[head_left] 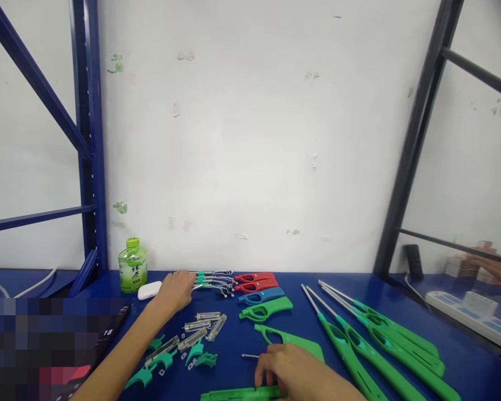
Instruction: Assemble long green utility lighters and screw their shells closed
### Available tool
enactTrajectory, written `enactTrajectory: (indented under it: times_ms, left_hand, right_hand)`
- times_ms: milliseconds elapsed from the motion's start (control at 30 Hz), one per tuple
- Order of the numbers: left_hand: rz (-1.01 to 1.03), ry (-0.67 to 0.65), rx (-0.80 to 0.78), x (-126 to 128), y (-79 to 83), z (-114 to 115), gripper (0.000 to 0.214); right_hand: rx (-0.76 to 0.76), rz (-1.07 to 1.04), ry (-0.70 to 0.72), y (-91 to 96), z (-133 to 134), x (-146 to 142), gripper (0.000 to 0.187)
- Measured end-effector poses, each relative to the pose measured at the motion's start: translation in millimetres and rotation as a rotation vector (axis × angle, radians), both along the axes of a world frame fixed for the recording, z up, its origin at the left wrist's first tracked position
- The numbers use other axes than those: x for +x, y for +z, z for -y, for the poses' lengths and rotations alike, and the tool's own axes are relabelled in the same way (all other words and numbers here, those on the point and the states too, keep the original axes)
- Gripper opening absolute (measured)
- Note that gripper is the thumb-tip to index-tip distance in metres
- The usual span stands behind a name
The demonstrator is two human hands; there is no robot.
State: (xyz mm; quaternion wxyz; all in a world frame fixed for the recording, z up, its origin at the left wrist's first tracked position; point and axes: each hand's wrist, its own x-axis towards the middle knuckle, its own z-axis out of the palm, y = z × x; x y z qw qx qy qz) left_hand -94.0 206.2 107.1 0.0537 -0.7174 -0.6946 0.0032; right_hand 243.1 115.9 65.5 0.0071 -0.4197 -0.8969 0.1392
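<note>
My left hand [177, 289] reaches to the back of the table, fingers closed at a row of metal lighter tubes with green collars and white wires [212, 280]. One tube comes out from under its fingers; the rest of the grip is hidden. At the front edge, my right hand [294, 370] has its fingers curled onto a green lighter casing [240, 395], cut off by the frame's bottom. Just behind that hand lies another green casing [300, 341]. A thin metal shaft [249, 355] sticks out left of the right hand's knuckles.
Red casings [256, 285], a blue casing [262, 296] and a green casing [271, 308] lie in the middle. Several long green lighters [371, 356] lie right. Clear cartridges [192, 338] and green triggers [206, 360] lie left, near a bottle [132, 267] and white case [149, 290].
</note>
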Motion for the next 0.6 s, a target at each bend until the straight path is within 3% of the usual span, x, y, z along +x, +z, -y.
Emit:
enactTrajectory:
  times_ms: [167, 300, 400, 533, 600]
  left_hand:
    - [0.013, -0.065, 0.096, 6, 13.9, 18, 0.041]
    - [0.051, -0.199, 0.21, 9, 15.9, 59, 0.035]
    - [0.093, -0.365, 0.304, 7, 0.4, 102, 0.018]
    - [0.173, -0.554, 0.418, 1, -37.4, 152, 0.031]
    - [0.271, -0.602, 0.606, -1, -57.0, 166, 0.033]
  right_hand:
    - [0.049, -0.01, 0.022, -7.7, -4, 6, 0.043]
    - [0.113, -0.037, 0.025, -21.0, 2, 10, 0.032]
    - [0.162, -0.084, -0.005, -35.0, 16, 12, 0.034]
    - [0.172, -0.158, -0.055, -41.6, 43, 14, 0.044]
    - [0.146, -0.212, -0.079, -37.0, 54, 15, 0.041]
